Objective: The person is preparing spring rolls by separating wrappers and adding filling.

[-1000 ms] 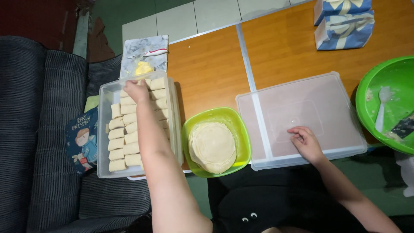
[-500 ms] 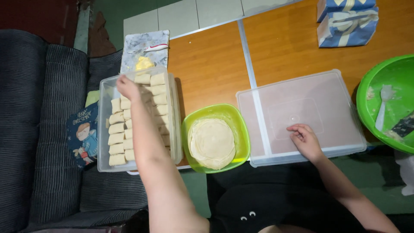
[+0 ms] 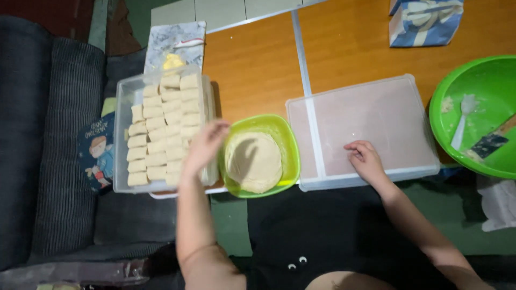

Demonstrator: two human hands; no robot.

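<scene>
My left hand [image 3: 205, 145] hovers blurred over the right edge of a clear plastic box [image 3: 122, 134], next to a small green square bowl [image 3: 287, 150]. The box holds several rows of pale dough pieces [image 3: 161, 129]. The bowl holds a flat round stack of dough [image 3: 253, 161]. I cannot tell whether the left hand holds anything. My right hand [image 3: 366, 160] rests with curled fingers on a clear rectangular lid [image 3: 376, 118] lying flat on the orange table [image 3: 258, 64].
A large green bowl [image 3: 457, 102] with a white spoon [image 3: 462, 121] and a dark scraper [image 3: 490, 142] sits at the right. A blue patterned packet [image 3: 424, 21] lies at the back. A grey sofa [image 3: 48, 161] and a plastic bag [image 3: 174, 45] are on the left.
My left hand has pulled back from the far end of the dough box toward its near right edge by the green bowl. My right hand stayed on the lid.
</scene>
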